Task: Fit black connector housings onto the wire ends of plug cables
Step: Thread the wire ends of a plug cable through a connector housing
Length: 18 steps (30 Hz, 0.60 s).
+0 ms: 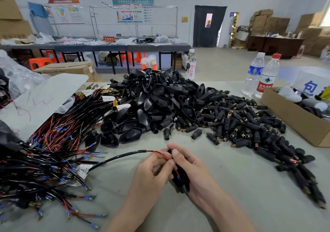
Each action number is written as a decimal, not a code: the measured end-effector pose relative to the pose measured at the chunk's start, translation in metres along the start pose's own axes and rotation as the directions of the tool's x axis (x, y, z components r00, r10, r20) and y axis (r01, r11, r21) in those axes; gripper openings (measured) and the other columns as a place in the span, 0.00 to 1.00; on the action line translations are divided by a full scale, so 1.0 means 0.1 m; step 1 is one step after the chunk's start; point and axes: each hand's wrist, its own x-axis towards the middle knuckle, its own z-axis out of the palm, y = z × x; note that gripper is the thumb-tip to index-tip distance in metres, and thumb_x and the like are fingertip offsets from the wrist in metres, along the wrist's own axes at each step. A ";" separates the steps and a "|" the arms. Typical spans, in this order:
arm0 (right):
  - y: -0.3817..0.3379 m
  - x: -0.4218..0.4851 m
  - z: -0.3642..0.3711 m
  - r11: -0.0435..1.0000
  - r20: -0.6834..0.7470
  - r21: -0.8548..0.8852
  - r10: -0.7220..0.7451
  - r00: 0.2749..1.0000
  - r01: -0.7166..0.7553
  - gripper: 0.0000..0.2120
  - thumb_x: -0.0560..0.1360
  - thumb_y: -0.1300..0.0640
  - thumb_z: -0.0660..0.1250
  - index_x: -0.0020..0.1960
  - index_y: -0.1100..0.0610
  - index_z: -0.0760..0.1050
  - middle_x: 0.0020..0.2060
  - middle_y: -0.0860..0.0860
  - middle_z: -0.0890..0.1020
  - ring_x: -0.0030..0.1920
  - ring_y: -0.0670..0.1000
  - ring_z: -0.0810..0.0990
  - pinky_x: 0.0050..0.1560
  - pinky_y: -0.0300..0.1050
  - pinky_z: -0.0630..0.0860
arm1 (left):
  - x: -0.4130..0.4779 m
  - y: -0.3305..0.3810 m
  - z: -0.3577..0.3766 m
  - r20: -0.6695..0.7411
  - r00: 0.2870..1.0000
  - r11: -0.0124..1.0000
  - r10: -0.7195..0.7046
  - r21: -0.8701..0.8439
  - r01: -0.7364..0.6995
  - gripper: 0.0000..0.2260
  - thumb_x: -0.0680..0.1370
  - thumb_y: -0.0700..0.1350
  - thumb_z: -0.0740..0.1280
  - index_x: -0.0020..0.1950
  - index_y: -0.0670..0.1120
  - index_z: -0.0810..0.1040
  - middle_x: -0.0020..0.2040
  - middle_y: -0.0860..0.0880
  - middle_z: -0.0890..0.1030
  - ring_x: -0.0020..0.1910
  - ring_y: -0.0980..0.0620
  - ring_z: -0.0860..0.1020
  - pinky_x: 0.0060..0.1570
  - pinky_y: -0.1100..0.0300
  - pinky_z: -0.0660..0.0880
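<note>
Grey tabletop (232, 187); right hand (193, 169) grips black housing (182, 179), red wire (160, 154) entering.

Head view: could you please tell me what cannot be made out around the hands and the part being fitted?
1. Black housing: head view, mostly covered by the right hand gripping it; its opening is unseen.
2. Red wire: its end runs behind the left hand pinching it, so seating is unclear.
3. Cardboard box: cut off by the right edge.
4. Wall posters: too blurred to read.
</note>
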 end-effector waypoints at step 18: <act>0.00 -0.01 0.00 0.998 -0.028 -0.050 -0.025 0.999 0.023 0.17 0.74 0.51 0.71 0.60 0.56 0.80 0.61 0.55 0.81 0.36 0.56 0.75 0.30 0.47 0.75 | -0.03 -0.01 0.02 0.076 0.994 0.996 -0.077 0.059 0.073 0.03 0.79 0.37 0.69 0.46 0.43 0.79 0.35 0.50 0.83 0.29 0.57 0.77 0.30 0.67 0.71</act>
